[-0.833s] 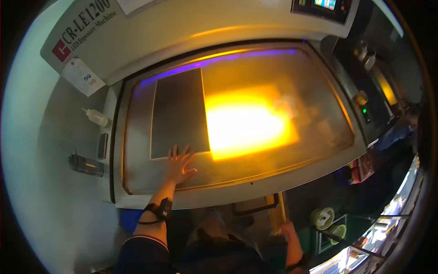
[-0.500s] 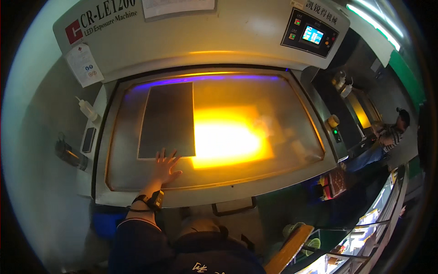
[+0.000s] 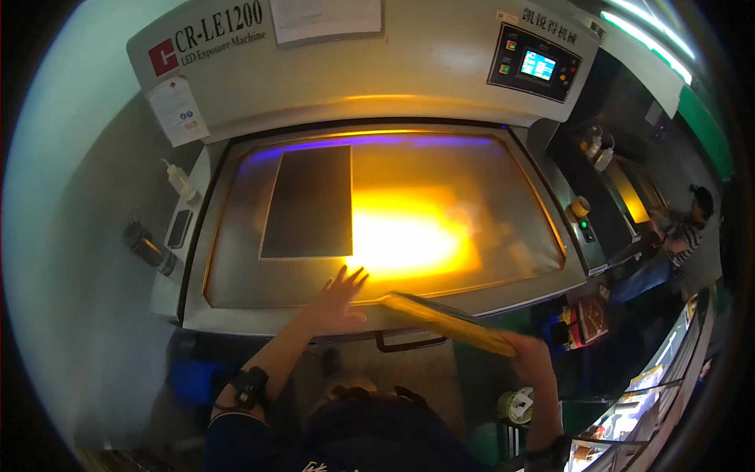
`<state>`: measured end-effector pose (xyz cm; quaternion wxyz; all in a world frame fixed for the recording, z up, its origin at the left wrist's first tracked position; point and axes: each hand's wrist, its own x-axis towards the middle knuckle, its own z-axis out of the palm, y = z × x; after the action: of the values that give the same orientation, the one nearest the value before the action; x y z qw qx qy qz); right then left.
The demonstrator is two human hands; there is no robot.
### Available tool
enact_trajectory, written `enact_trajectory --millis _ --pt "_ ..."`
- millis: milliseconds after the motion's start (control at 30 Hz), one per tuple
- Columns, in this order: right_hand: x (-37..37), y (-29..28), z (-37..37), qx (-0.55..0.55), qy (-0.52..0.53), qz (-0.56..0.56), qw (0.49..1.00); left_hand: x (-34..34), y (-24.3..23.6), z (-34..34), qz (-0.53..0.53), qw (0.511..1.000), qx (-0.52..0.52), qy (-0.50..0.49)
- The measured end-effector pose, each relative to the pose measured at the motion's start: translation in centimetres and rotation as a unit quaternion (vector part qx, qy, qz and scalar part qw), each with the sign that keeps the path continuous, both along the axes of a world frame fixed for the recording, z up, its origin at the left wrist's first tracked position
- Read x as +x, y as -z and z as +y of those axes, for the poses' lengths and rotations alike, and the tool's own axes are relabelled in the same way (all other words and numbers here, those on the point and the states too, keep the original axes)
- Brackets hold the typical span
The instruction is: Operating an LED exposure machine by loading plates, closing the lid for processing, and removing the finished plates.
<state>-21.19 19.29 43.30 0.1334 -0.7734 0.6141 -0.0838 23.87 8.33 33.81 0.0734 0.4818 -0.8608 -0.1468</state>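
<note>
1. I think the step in hand is holding the yellow board (image 3: 448,322) up by the front edge of the big surface (image 3: 244,282).
2. The right hand (image 3: 532,358) is clenched around one end of the board. The left hand (image 3: 338,305) is over the middle of the front edge, fingers spread, gripping nothing. I can't tell if it touches.
3. My guess is that a next move with the board calls for keeping it level and putting the free hand on its far end.
4. The board's long way slants from the right hand up and left, so its far end points at the front edge's middle. It's blurry, and I can't tell if that end touches.
5. The dark sheet (image 3: 307,203) lies flat toward the surface's left edge, its long way going back to front.
</note>
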Motion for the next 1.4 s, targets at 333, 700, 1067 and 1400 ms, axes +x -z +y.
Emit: enact_trajectory --millis 333,700,1067,1400 --pt "24.1 14.2 -13.4 -0.015 -0.293 0.054 0.955 13.7 -1.1 5.3 -0.219 0.938 0.164 -0.211" --pt "33.6 13.6 -34.4 0.034 -0.275 0.000 0.961 21.9 -4.7 -16.3 0.005 0.918 0.266 -0.293" --pt "46.1 19.6 -70.1 -0.175 -0.250 0.080 0.949 34.6 2.4 -48.7 -0.206 0.953 -0.001 -0.220" --pt "49.7 20.2 -69.3 -0.122 -0.208 0.127 0.962 38.3 7.8 -49.9 -0.237 0.936 -0.068 -0.249"
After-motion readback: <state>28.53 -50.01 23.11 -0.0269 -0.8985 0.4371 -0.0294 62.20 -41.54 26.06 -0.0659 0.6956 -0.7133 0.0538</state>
